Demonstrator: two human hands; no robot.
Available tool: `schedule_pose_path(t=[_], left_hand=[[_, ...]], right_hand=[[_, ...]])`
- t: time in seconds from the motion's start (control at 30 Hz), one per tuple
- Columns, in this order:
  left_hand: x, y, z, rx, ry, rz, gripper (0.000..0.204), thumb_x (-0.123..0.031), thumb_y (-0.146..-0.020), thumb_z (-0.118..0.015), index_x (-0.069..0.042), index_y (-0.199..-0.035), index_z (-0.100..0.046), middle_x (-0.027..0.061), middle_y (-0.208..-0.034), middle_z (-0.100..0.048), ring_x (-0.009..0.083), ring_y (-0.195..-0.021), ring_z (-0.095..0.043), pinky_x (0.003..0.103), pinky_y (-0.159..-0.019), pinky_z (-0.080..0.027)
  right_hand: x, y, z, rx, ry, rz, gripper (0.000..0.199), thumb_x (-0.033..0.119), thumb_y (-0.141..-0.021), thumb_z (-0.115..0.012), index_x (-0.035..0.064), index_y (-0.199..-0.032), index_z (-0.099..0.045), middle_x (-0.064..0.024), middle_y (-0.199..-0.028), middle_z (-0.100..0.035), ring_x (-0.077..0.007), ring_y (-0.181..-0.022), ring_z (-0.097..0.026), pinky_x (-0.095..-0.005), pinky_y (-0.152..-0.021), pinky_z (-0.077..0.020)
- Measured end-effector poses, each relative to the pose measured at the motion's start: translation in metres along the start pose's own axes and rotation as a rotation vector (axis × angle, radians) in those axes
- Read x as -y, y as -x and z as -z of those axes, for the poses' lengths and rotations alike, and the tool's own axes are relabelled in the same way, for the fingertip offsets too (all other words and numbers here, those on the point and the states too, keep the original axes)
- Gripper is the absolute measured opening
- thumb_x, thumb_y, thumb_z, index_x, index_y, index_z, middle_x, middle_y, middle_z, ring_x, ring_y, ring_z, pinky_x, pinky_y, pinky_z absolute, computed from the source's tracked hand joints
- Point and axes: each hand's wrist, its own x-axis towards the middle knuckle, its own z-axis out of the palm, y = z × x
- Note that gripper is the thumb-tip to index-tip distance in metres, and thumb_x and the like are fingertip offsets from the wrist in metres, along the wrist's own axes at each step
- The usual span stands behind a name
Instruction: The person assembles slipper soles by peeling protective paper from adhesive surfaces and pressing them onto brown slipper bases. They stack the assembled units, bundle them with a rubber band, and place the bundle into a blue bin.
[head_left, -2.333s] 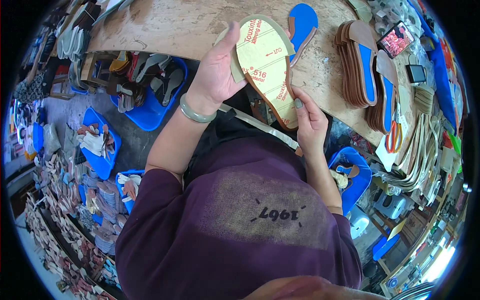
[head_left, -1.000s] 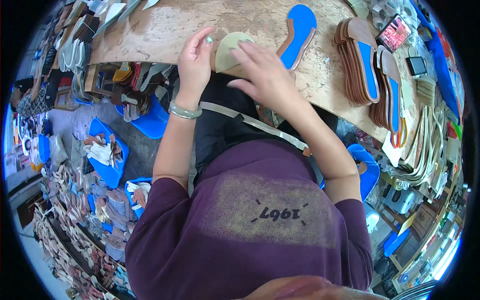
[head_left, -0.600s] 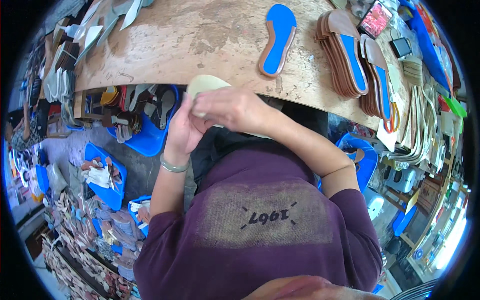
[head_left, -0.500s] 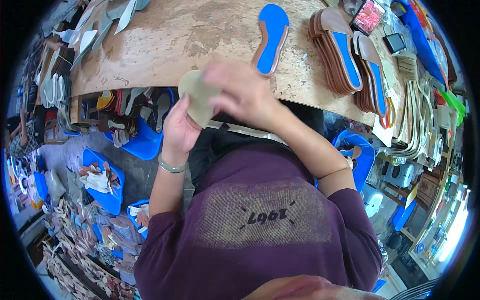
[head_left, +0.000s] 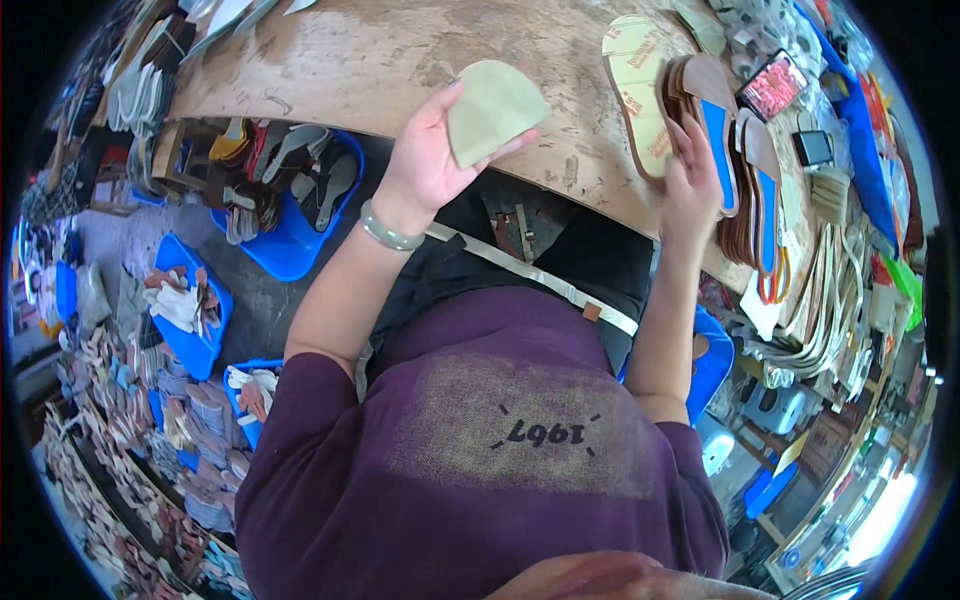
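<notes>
- The wooden workbench [head_left: 400, 60] fills the top of the view, its worn, stained surface curving toward the edges.
- A stack of insoles [head_left: 735, 170], brown with blue patches, stands on edge along the right part of the bench; more pale soles and straps lie heaped beyond it to the right.
- Blue plastic bins [head_left: 290, 235] with sandal parts sit on the floor below the bench's left end.
- A tan insole [head_left: 632, 85] with red print leans against the near end of that stack, on the bench.
- The right hand [head_left: 690, 185] rests its fingers on this insole and the stack's edge; whether it grips or only touches cannot be told.
- The left hand [head_left: 425, 165], a pale bangle on its wrist, pinches the half-round beige piece [head_left: 490, 108] between thumb and fingers, held just above the bench's near edge.
</notes>
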Motion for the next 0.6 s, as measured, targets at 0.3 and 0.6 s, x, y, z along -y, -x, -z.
schedule_pose_path(t=[0.3, 0.6], left_hand=[[0.024, -0.015, -0.019, 0.016, -0.213, -0.001, 0.051, -0.041, -0.103, -0.032, -0.002, -0.135, -0.043, 0.0131, -0.132, -0.053, 0.025, -0.123, -0.052, 0.042, -0.103, -0.045], [0.031, -0.016, -0.02, 0.034, -0.149, -0.003, 0.055, -0.041, -0.104, -0.027, 0.001, -0.136, -0.042, 0.0183, -0.134, -0.052, 0.0301, -0.125, -0.052, 0.046, -0.106, -0.042]], right_hand=[[-0.021, 0.118, 0.01, 0.18, -0.43, -0.155, 0.047, -0.01, -0.086, -0.048, -0.0092, -0.134, -0.045, -0.0224, -0.132, -0.053, -0.0295, -0.127, -0.05, -0.0394, -0.11, -0.0344], [-0.028, 0.122, 0.007, 0.258, -0.501, -0.122, 0.046, -0.011, -0.088, -0.046, -0.0092, -0.134, -0.043, -0.0231, -0.134, -0.051, -0.0295, -0.128, -0.049, -0.0396, -0.111, -0.034]])
